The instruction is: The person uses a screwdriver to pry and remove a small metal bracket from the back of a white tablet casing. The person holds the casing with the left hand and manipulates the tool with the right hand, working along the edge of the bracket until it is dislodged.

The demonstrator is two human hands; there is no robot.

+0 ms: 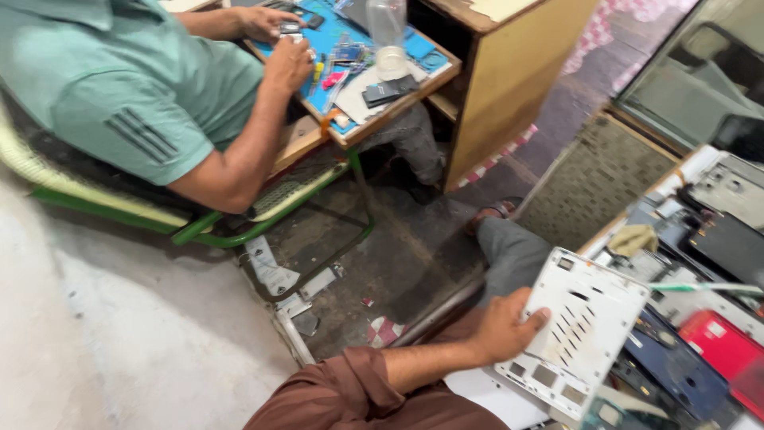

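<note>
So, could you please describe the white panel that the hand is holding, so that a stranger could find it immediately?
Look at the cluttered bench on the right, covered with phone parts. At its near edge, the left hand grips a flat white plastic panel. It is the only white piece with a row of slanted slots and small square cut-outs along its edges; the red cover and the dark blue one beside it are smaller.

Left hand on white panel

Panel left of phone parts, co-worker far left
</note>
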